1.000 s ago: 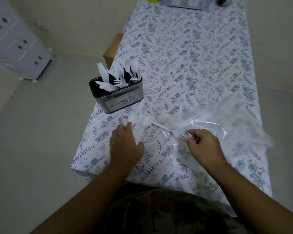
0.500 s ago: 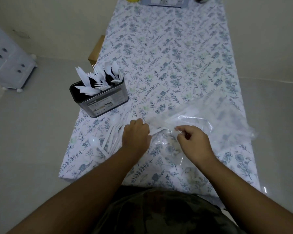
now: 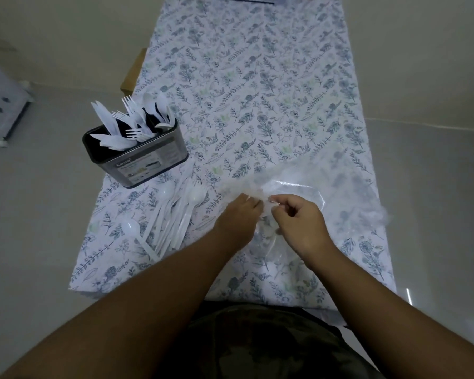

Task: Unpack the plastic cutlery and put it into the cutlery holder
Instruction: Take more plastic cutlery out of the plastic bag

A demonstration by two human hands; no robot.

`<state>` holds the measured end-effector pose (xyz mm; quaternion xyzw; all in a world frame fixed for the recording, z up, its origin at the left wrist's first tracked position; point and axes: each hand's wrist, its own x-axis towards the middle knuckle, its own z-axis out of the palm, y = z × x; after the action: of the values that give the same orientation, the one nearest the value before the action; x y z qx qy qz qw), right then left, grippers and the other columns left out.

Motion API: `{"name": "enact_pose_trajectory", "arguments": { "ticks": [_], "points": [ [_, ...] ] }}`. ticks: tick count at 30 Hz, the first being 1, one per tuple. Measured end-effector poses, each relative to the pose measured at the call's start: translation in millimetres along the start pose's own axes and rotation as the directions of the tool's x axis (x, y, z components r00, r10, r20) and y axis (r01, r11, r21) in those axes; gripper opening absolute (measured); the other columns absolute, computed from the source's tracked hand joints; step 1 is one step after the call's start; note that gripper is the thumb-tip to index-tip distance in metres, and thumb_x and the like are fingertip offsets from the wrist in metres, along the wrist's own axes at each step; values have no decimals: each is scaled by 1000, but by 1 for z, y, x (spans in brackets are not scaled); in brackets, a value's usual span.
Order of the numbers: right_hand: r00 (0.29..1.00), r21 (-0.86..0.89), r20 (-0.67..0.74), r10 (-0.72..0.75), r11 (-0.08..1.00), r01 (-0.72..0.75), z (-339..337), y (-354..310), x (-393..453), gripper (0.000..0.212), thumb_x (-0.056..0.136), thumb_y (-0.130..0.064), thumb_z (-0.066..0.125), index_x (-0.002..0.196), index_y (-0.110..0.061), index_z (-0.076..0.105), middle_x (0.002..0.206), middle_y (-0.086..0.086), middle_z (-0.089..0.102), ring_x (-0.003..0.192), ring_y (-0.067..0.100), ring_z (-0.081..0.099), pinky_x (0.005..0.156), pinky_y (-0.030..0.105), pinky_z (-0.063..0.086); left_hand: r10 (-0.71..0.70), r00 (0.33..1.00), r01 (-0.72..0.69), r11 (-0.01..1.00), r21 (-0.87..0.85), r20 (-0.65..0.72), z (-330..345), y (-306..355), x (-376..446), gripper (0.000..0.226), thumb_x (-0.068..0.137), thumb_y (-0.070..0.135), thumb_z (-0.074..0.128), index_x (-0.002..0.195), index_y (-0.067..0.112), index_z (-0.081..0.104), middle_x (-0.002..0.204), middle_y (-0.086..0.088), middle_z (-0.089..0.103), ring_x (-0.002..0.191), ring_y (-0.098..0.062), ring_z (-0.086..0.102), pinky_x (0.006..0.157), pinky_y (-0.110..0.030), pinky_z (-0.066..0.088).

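A dark metal cutlery holder (image 3: 148,162) stands at the table's left edge, stuffed with white plastic knives, forks and spoons. Just in front of it a loose pile of white plastic cutlery (image 3: 173,222) lies on the cloth. A clear plastic bag (image 3: 298,187) is spread over the near right part of the table. My left hand (image 3: 238,217) and my right hand (image 3: 298,220) meet at the bag's near edge, both pinching the thin plastic. Whether cutlery is between the fingers is hidden.
The long table wears a floral cloth (image 3: 257,91). A wooden stool or box (image 3: 133,72) peeks out at the table's left side. A white drawer unit (image 3: 0,105) stands on the floor at the far left. Some items sit at the table's far end.
My left hand has left the loose cutlery pile and moved right to meet my right hand at the bag. The fork seen in my right hand a second ago is gone from view.
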<state>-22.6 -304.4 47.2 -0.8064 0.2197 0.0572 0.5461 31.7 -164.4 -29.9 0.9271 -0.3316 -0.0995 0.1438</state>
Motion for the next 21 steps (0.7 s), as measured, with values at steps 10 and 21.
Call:
{"name": "enact_pose_trajectory", "arguments": {
  "ticks": [10, 21],
  "points": [
    [998, 49, -8, 62, 997, -62, -2, -1, 3, 24, 97, -7, 63, 116, -13, 75, 66, -12, 57, 52, -1, 55, 74, 54, 62, 63, 997, -66, 995, -78, -41, 3, -8, -64, 35, 83, -1, 68, 117, 0, 66, 128, -16, 63, 111, -30, 60, 89, -42, 57],
    [997, 39, -17, 70, 997, -69, -2, -2, 2, 22, 97, -7, 63, 113, -15, 77, 66, -10, 57, 52, 0, 54, 75, 50, 64, -299, 952, 306, 929, -209, 64, -7, 15, -26, 31, 92, 26, 69, 115, 8, 58, 120, -12, 58, 109, -27, 55, 90, -39, 52]
  ]
}}
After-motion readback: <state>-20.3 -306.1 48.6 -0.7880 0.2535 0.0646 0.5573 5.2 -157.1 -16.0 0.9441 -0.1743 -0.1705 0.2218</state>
